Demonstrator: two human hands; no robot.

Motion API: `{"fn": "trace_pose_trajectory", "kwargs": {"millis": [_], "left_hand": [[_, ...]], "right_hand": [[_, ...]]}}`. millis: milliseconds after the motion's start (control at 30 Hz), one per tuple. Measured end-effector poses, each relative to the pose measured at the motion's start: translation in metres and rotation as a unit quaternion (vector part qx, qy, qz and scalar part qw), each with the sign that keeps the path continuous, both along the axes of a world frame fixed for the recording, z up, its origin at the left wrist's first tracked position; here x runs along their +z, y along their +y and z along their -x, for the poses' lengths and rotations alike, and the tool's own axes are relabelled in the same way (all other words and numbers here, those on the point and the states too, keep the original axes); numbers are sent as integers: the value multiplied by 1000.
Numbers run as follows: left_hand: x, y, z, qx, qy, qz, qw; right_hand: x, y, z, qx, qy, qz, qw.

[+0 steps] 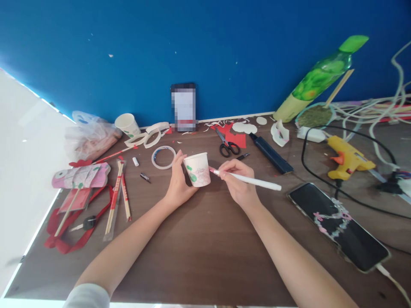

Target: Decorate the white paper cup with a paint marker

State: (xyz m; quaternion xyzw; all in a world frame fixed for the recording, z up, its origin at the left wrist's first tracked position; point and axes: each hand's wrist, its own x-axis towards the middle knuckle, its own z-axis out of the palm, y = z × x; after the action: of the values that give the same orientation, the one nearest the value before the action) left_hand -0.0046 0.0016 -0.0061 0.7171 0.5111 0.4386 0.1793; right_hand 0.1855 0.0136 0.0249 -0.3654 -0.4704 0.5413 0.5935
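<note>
Left hand point(177, 183) cupped round paper cup point(197, 170), right hand point(240, 185) pinching pen point(260, 182), tip seemingly touching.

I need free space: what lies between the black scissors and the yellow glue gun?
Head view: a long black tool lying slanted, then a black cable.

White cup point(197, 170) (green spots, pink print); white marker point(263, 184), pink tip; yellow glue gun point(348, 162).

Left hand point(177, 185) steadies a paper cup point(197, 169) on the brown table point(205, 252); right hand point(239, 182) presses a white marker point(247, 179), pink tip touching the cup's side. Scissors point(227, 145) lie behind.
</note>
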Motion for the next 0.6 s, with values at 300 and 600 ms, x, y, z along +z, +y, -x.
{"fn": "trace_pose_trajectory", "kwargs": {"millis": [300,600], "left_hand": [[5,-3,1,-30,0,-4,1000],[4,-3,1,-50,0,-20,999]], "right_hand": [[13,-7,1,26,-22,-13,999],[22,-11,3,-46,-168,-8,985]]}}
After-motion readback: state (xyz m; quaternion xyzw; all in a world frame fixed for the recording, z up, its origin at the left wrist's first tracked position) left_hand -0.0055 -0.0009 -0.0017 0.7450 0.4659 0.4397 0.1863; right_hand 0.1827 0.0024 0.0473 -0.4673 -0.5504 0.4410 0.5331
